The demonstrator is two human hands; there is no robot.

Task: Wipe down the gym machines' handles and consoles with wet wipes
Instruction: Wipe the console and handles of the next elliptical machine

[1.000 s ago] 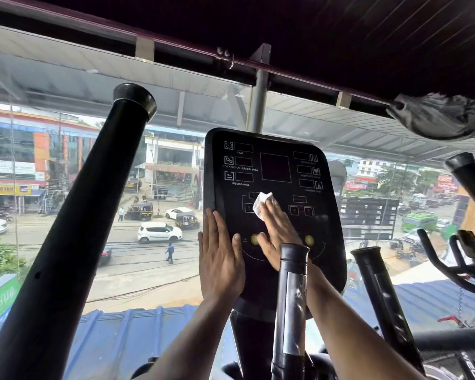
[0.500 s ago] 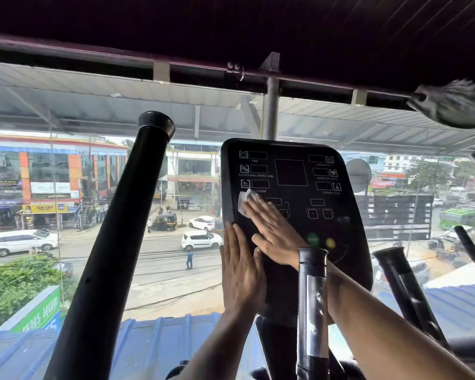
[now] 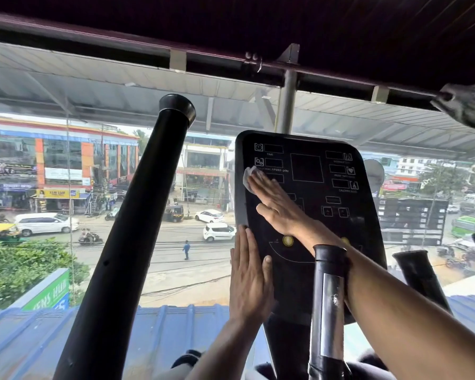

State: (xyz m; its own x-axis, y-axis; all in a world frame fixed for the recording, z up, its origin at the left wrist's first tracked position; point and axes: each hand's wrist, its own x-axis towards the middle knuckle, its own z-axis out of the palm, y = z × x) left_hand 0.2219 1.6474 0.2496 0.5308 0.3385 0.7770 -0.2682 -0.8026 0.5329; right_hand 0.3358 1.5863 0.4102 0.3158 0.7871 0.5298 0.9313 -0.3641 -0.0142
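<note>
Black and glossy, the console (image 3: 310,215) stood upright straight ahead of the person, its long axis running top to bottom, taller than wide. The right hand (image 3: 279,205) lay flat on its face, fingers straight and pointing up and to the left, pressing a white wipe (image 3: 249,177) under the fingertips against the upper left part of the panel, beside the small readouts there. Only a crumpled corner of the wipe showed past the fingers. The left hand (image 3: 248,278) rested open on the lower left edge of the console, fingers straight and together, pointing up, thumb on the face; it held nothing and seemed to be steadying the panel. The two hands were near each other but apart, the right above the left. Since the wipe sat at the left side, most of the face lay to its right and below: the centre screen, the right column of readouts, the arrow buttons and the yellow button (image 3: 288,240). The right hand was the nearer one to all of that, so the next stroke would likely sweep rightward across the short axis, then work down. A thick black handle (image 3: 137,229) rose at left, and a post (image 3: 329,303) with a bare metal stretch stood in front of the right forearm; both looked not yet wiped, though that could not be told for certain
</note>
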